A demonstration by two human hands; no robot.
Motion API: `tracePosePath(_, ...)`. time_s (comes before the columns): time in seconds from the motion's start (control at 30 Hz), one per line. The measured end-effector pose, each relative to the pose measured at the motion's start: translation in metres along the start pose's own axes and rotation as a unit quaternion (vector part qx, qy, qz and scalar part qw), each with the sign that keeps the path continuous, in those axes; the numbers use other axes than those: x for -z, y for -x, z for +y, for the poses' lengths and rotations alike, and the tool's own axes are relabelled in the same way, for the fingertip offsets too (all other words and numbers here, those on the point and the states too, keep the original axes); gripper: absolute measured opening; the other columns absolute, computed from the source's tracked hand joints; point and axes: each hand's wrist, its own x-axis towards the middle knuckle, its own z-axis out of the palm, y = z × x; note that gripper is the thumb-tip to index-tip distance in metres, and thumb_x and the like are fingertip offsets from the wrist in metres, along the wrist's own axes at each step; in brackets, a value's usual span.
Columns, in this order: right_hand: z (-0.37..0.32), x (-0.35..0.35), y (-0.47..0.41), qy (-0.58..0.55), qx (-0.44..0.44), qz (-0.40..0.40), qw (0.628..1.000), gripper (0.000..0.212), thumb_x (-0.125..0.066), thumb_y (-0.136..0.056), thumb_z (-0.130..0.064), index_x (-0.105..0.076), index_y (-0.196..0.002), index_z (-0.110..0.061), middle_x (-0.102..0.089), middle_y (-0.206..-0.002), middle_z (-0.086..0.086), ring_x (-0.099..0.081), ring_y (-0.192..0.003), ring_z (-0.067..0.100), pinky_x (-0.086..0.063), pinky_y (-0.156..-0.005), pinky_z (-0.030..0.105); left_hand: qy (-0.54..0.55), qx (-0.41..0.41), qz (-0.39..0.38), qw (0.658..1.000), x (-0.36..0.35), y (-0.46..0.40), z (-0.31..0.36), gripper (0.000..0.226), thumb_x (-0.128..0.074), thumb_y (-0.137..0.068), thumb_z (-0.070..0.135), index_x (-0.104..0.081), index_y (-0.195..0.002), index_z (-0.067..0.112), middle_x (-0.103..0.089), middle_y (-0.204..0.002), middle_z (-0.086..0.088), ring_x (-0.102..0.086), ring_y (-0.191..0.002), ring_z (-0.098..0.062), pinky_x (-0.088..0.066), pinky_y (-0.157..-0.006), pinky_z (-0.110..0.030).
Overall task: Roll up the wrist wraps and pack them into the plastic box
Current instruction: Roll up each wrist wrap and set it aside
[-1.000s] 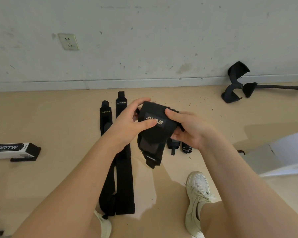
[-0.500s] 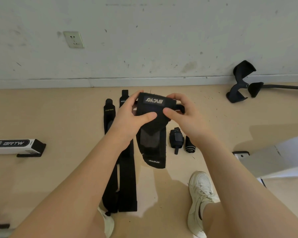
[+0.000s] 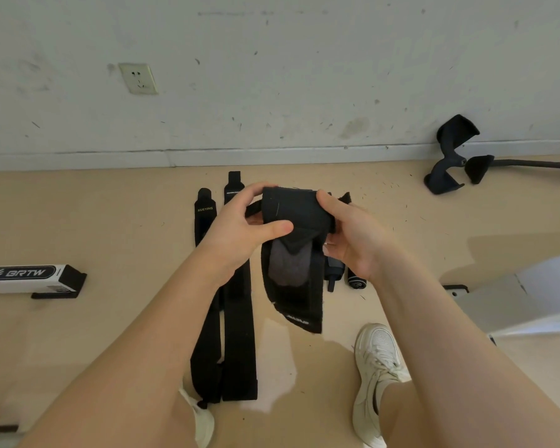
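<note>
Above the beige floor (image 3: 78, 334), I saw both bare forearms reaching forward and meeting at chest height over a black fabric wrist wrap (image 3: 296, 218). My left hand (image 3: 240, 227) curled round the wrap's left end, thumb laid across the front of the roll and the fingers (image 3: 256, 190) hooked over its top edge. My right hand (image 3: 353, 234) gripped the right end, palm turned up and inward, thumb pressed on the top; its other fingers were hidden behind the fabric. The wrap was partly rolled, its loose tail hanging down between the wrists, clear of the floor. Two long flat black wrist wraps (image 3: 236, 318) lay side by side on the floor under my left forearm. A small rolled black wrap (image 3: 356, 281) lay near my right wrist.
</note>
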Motion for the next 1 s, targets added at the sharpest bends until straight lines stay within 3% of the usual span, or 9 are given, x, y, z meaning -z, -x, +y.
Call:
tracePosePath(0.13,0.003,0.001,0.002,0.062,0.073,-0.058,0.994,0.075,-0.072,-0.069,-0.031,-0.039,-0.136,-0.02,-0.062,-0.119,0.007,-0.063,-0.107,0.023,-0.054,-0.09,0.044,0.042,0.014,0.057,0.997,-0.008,-0.001,-0.002,0.045,-0.07,-0.081,0.014,-0.053,-0.119,0.03,-0.062,-0.112,0.009,-0.061,-0.103,-0.005,-0.054,-0.087,-0.028)
tracePosePath(0.23,0.004,0.0,0.004,0.116,0.107,-0.031,0.987,0.095,-0.077,-0.067,-0.027,-0.021,-0.144,-0.029,-0.059,-0.119,0.006,-0.063,-0.104,0.021,-0.054,-0.088,0.04,0.076,0.037,0.085,0.993,-0.01,-0.002,-0.002,0.045,-0.069,-0.082,0.02,-0.054,-0.124,0.023,-0.062,-0.111,0.008,-0.06,-0.102,-0.007,-0.052,-0.08,-0.023)
tracePosePath(0.3,0.005,-0.002,0.007,0.235,0.164,0.055,0.956,0.076,-0.075,-0.078,-0.026,-0.029,-0.138,-0.027,-0.054,-0.112,-0.005,-0.06,-0.094,0.013,-0.053,-0.076,0.026,0.101,0.056,0.098,0.988,-0.01,-0.001,-0.004,0.046,-0.07,-0.082,0.021,-0.054,-0.125,0.021,-0.064,-0.111,0.006,-0.062,-0.101,-0.011,-0.052,-0.078,-0.024)
tracePosePath(0.4,0.01,-0.002,0.009,0.425,0.248,0.141,0.859,0.033,-0.066,-0.086,-0.027,-0.056,-0.117,-0.021,-0.052,-0.1,-0.007,-0.05,-0.079,0.007,-0.037,-0.061,0.013,0.127,0.088,0.133,0.979,-0.007,-0.001,-0.005,0.044,-0.071,-0.082,0.02,-0.055,-0.123,0.02,-0.065,-0.108,0.004,-0.063,-0.098,-0.014,-0.051,-0.085,-0.031)
tracePosePath(0.57,0.017,-0.008,0.006,0.43,0.216,0.125,0.868,0.033,-0.062,-0.089,-0.029,-0.059,-0.12,-0.019,-0.054,-0.098,-0.005,-0.052,-0.082,0.011,-0.04,-0.062,0.02,0.196,0.164,0.11,0.961,-0.006,-0.001,-0.011,0.04,-0.074,-0.078,0.015,-0.058,-0.114,0.024,-0.066,-0.11,-0.004,-0.066,-0.098,-0.022,-0.054,-0.088,-0.041)
tracePosePath(0.7,0.015,-0.005,0.003,0.426,0.195,0.151,0.871,0.03,-0.064,-0.086,-0.03,-0.063,-0.113,-0.016,-0.053,-0.091,-0.005,-0.051,-0.082,0.012,-0.042,-0.063,0.024,0.157,0.146,0.104,0.971,-0.008,0.0,-0.012,0.046,-0.074,-0.079,0.018,-0.056,-0.121,0.021,-0.067,-0.109,-0.002,-0.066,-0.098,-0.02,-0.053,-0.085,-0.036)
tracePosePath(0.83,0.022,-0.01,0.002,0.469,0.204,0.187,0.839,0.031,-0.061,-0.088,-0.03,-0.063,-0.116,-0.016,-0.065,-0.106,-0.001,-0.055,-0.104,0.022,-0.048,-0.087,0.039,0.126,0.14,0.125,0.974,-0.01,0.0,-0.015,0.052,-0.077,-0.076,0.02,-0.055,-0.123,0.021,-0.065,-0.112,-0.002,-0.062,-0.104,-0.023,-0.052,-0.084,-0.035)
tracePosePath(0.93,0.023,-0.01,0.003,0.486,0.228,0.196,0.82,0.03,-0.059,-0.089,-0.028,-0.062,-0.118,-0.017,-0.062,-0.118,-0.002,-0.049,-0.114,0.022,-0.042,-0.092,0.035,0.167,0.148,0.125,0.967,-0.013,0.001,-0.013,0.049,-0.076,-0.077,0.016,-0.056,-0.121,0.019,-0.065,-0.11,-0.006,-0.066,-0.098,-0.023,-0.053,-0.059,-0.023)
tracePosePath(1.0,0.022,-0.009,0.005,0.505,0.278,0.19,0.795,0.026,-0.061,-0.089,-0.026,-0.063,-0.113,-0.016,-0.06,-0.116,-0.001,-0.049,-0.109,0.021,-0.039,-0.086,0.03,0.211,0.149,0.126,0.958,-0.014,0.003,-0.01,0.046,-0.074,-0.078,0.011,-0.055,-0.12,0.017,-0.065,-0.111,-0.006,-0.067,-0.095,-0.021,-0.055,-0.058,-0.023)
